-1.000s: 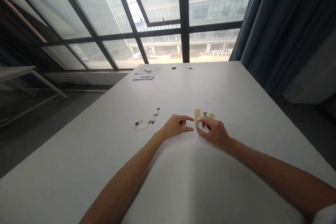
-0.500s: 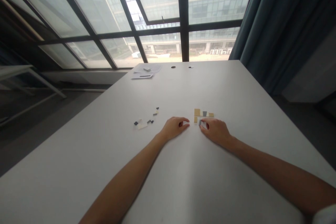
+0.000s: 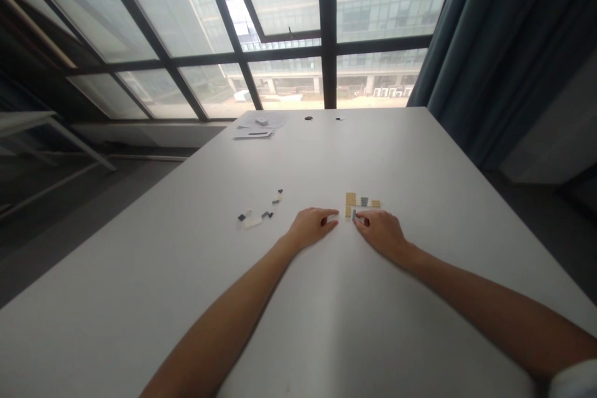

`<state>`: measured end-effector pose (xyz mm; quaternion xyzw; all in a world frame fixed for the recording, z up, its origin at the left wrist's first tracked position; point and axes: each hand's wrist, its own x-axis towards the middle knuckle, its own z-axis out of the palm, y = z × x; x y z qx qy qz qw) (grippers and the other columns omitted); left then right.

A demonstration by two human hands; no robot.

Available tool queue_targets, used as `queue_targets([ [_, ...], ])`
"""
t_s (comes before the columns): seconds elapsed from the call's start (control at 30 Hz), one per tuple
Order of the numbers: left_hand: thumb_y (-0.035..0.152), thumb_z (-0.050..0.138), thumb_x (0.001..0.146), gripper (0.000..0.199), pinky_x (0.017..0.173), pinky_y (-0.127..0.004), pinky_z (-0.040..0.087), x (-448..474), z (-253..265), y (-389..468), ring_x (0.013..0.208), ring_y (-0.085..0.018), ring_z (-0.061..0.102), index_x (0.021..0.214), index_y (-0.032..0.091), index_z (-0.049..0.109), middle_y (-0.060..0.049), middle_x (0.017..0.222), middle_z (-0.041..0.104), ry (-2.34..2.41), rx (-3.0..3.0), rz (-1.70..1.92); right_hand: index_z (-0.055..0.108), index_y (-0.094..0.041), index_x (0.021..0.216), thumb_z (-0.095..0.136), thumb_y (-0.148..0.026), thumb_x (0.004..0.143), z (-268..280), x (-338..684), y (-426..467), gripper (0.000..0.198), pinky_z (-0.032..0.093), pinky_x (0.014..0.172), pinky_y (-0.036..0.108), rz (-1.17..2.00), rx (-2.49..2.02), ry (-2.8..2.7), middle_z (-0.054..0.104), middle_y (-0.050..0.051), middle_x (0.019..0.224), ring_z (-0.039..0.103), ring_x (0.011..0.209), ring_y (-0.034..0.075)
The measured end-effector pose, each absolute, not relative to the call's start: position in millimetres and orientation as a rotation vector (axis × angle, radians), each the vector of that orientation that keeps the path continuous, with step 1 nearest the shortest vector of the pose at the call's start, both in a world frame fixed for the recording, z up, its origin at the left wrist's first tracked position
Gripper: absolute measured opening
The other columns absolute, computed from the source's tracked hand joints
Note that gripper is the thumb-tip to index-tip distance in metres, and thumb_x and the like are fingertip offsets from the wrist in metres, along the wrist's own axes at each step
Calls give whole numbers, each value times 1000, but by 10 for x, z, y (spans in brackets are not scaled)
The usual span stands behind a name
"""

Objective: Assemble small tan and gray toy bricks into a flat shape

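Observation:
Between the fingertips of my right hand (image 3: 382, 228) is a small grey building brick (image 3: 355, 214), low over the table or on it; which one I cannot tell. Just beyond these fingers lies an L-shaped arrangement of bricks, with tan bricks (image 3: 350, 199) at its corner and a dark grey brick (image 3: 364, 201) along its far side. My left hand (image 3: 311, 226) rests on the table left of the arrangement, thumb and fingers apart with nothing between them. Several loose dark and white pieces (image 3: 253, 222) lie farther left.
The white table (image 3: 326, 158) extends toward a large window. Papers (image 3: 254, 132) with a dark pen-like item lie at its far left corner. Two round holes (image 3: 308, 118) sit near the far edge. A blue curtain (image 3: 448, 62) hangs on the right, and another table (image 3: 28, 121) stands left.
My right hand has shifted slightly left with the grey brick, which is now turned more upright in view and nearer the tan bricks. My left hand has barely moved.

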<state>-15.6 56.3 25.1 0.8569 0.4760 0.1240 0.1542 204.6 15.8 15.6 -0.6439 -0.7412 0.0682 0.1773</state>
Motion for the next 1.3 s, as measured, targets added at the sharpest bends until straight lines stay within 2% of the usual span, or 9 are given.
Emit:
queue_targets([
  [0.43,39,58,92,34,73,-26,45,-130,259,564,73,-16,63,122,30,72,1,79,72,1387,2459,346,71,-25,78,54,-36,95,146,2033,200,26,27,59,27,149,-1830,-2103,72,1,77,60,69,17],
  [0.87,39,58,92,34,73,-25,44,-135,254,571,72,-15,63,122,30,72,0,78,72,1394,2452,355,74,-27,84,56,-36,94,135,2015,223,23,33,61,26,197,-1838,-2067,73,1,78,61,70,17],
  [1.13,39,58,92,34,72,-25,44,-123,284,557,72,-15,63,121,29,73,0,78,72,1404,2444,341,74,-27,83,57,-36,94,127,2022,226,22,32,60,28,186,-1821,-2052,73,0,77,63,70,17],
  [1.3,39,58,92,34,72,-25,44,-128,270,564,72,-15,63,122,30,72,1,78,73,1397,2459,344,76,-28,92,57,-37,94,127,2020,229,20,34,62,27,213,-1847,-2039,74,0,79,64,72,17],
])
